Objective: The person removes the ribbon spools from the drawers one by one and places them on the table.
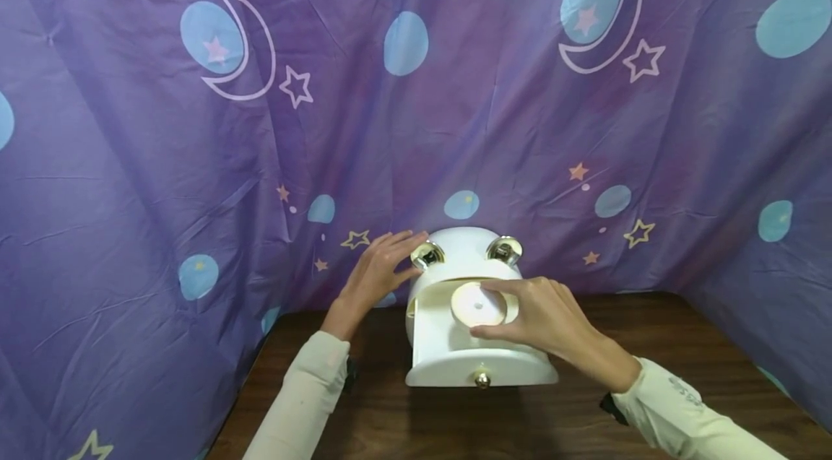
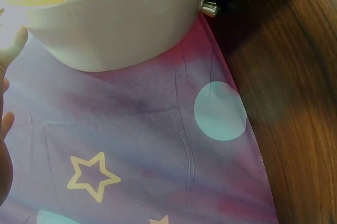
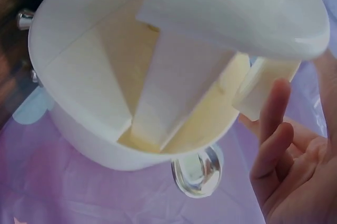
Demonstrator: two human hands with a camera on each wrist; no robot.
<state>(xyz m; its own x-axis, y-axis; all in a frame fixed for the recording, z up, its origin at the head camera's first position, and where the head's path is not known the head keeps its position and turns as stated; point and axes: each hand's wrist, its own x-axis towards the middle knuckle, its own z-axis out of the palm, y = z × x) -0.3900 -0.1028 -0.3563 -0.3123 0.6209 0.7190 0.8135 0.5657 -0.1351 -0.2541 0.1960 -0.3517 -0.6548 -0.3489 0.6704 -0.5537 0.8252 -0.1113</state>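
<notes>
A white rounded box (image 1: 463, 240) stands on the table, with two shiny gold-rimmed rings (image 1: 505, 250) on top. Its front gapes, and a curved white drawer front (image 1: 442, 369) with a gold knob (image 1: 482, 380) juts toward me. My right hand (image 1: 552, 315) pinches a white round disc (image 1: 477, 306) between thumb and fingers, over the opening. In the right wrist view the disc's pale side (image 3: 258, 90) shows beside the fingers, and slanted panels show within the box. My left hand (image 1: 383, 265) is at the box's upper left, fingers extended beside the left ring.
A dark wooden table (image 1: 604, 402) lies beneath the box. Purple cloth (image 1: 455, 120) with moons, stars and blue spots hangs close behind the box and along both sides. Small metal knobs (image 3: 25, 20) stick out from the box in the right wrist view.
</notes>
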